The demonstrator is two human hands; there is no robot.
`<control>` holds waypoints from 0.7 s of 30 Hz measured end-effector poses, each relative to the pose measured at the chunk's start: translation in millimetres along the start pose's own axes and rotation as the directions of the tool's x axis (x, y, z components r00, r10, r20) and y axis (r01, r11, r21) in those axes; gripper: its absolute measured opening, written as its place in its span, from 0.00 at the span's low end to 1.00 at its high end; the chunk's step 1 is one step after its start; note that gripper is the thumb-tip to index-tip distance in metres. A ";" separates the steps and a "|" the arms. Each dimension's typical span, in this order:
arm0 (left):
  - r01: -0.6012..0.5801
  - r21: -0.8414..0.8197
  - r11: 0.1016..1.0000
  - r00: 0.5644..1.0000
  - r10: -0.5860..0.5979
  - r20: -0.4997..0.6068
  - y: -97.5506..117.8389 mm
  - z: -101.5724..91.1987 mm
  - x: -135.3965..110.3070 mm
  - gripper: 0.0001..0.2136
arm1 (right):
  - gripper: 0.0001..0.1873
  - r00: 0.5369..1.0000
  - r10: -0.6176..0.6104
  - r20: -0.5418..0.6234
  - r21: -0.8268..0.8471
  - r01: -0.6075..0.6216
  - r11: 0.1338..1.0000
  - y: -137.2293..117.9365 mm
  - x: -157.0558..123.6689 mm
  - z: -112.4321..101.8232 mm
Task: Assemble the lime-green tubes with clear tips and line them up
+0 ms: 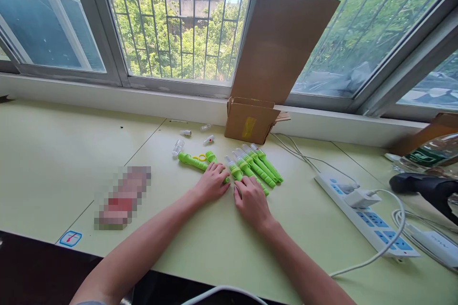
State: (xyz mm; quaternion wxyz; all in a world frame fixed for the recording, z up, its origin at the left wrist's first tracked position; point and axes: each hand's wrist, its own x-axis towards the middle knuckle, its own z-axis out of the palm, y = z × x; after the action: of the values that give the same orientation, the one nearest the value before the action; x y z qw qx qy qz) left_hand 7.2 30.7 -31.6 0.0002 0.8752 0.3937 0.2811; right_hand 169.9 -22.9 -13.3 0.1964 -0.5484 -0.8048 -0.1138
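My left hand (213,182) is closed over the lower part of a green ribbed plastic tube (211,156), whose threaded end has no clear tip. Another uncapped green tube (191,161) lies slanting beside it, partly under my fingers. With bent fingers, my right hand (251,200) grips the lower end of a green tube with a clear tip (234,168). To its right, several similar clear-tipped green tubes (263,167) lie side by side. A yellow ring (202,157) rests between the two uncapped tubes. My fingers hide parts of the held tubes.
Behind the tubes lie a clear cap (178,147), small white parts (209,140) and a cardboard box (250,121). A power strip (365,214) with cables stands at the right, near a plastic bottle (432,152). A blurred-out object (123,198) lies left.
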 end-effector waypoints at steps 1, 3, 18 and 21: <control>-0.002 0.004 1.000 1.000 0.001 0.002 0.0 0.0 0.0 0.09 | 0.11 1.000 0.000 0.005 -0.004 0.000 1.000 0.2 0.0 0.2; -0.002 0.011 1.000 1.000 0.002 0.001 0.1 -0.1 -0.2 0.08 | 0.10 1.000 0.001 0.006 -0.013 0.000 1.000 0.5 0.1 0.8; -0.028 0.016 0.999 0.999 0.028 0.019 0.0 -0.8 -0.4 0.09 | 0.10 1.000 0.021 -0.007 -0.027 -0.021 0.999 3.5 0.6 2.3; -0.031 0.013 0.999 0.999 0.031 0.026 -0.3 -0.7 -0.6 0.09 | 0.10 1.000 0.027 -0.007 -0.033 -0.027 0.999 2.8 0.7 1.4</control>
State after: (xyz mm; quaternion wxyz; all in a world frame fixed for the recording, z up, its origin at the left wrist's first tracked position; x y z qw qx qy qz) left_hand 6.4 30.3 -31.4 -0.0049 0.8846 0.3821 0.2673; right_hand 172.0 -20.8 -14.4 0.1913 -0.5622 -0.7946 -0.1262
